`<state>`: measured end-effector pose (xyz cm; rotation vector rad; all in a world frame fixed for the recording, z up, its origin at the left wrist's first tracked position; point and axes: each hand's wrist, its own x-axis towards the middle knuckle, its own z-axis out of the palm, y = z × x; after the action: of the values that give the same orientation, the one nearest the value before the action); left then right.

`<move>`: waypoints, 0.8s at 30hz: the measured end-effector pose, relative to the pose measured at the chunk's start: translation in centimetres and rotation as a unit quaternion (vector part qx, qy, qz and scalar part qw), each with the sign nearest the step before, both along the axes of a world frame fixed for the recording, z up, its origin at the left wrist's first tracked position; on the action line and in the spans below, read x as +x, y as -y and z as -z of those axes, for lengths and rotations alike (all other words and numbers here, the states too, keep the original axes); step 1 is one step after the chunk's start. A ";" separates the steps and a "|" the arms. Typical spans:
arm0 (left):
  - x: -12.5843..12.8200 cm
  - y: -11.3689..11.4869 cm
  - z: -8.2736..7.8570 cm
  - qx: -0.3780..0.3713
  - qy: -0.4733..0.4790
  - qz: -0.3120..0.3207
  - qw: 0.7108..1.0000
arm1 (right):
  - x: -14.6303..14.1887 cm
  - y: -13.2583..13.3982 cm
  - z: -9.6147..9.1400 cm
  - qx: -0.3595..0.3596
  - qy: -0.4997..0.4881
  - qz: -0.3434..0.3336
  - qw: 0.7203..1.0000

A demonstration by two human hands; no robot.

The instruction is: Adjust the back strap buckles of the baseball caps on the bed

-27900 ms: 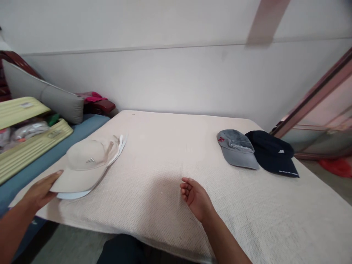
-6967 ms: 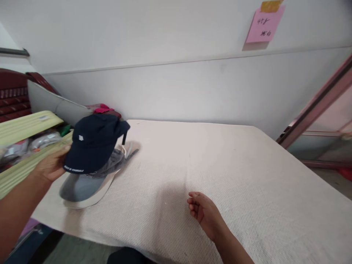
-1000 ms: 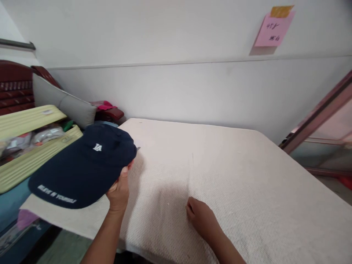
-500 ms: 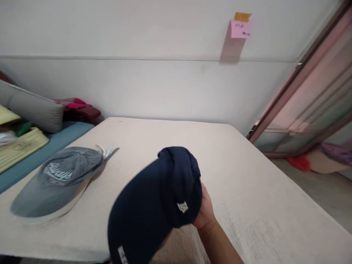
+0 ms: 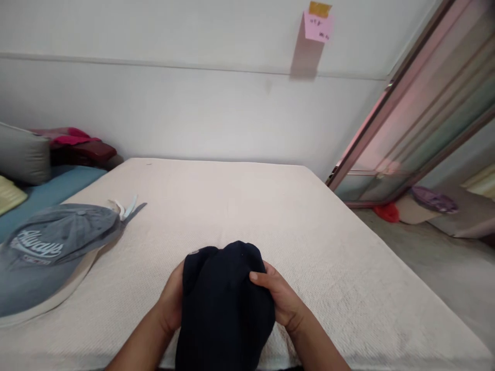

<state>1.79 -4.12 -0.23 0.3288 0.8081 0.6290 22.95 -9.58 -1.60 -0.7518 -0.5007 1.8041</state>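
Note:
A navy cap [image 5: 224, 309] is held low in front of me over the near edge of the cream-covered bed [image 5: 240, 206]. My left hand [image 5: 172, 301] grips its left side and my right hand [image 5: 280, 299] wraps round its right side, thumb on the crown. A grey cap [image 5: 50, 247] with white lettering lies on the left of the bed, stacked on paler caps whose brims [image 5: 46, 304] show under it.
A white wall runs behind the bed with a pink note [image 5: 317, 26] stuck on it. A grey cushion [image 5: 23, 154] and red cloth [image 5: 73, 141] lie at the far left. A sliding door frame [image 5: 386, 103] and floor clutter are on the right.
The navy cap came off the stack on the left and moved to the centre in front of me. Now both hands hold it, and the view has swung right.

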 end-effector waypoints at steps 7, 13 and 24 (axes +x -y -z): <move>-0.3 -0.7 -0.7 0.042 -0.012 0.013 0.999 | 1.4 0.4 0.0 0.017 0.029 0.036 0.999; -1.6 0.0 0.4 0.118 0.031 0.091 0.988 | 2.3 0.5 -0.2 0.028 -0.022 0.037 0.999; -1.2 0.2 -0.2 0.078 0.105 0.053 0.990 | 1.9 0.5 0.4 0.027 0.097 -0.202 0.974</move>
<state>0.61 -4.28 -0.05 0.4385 0.5377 0.6173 24.86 -10.09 -2.03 -0.8356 -0.8802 2.0908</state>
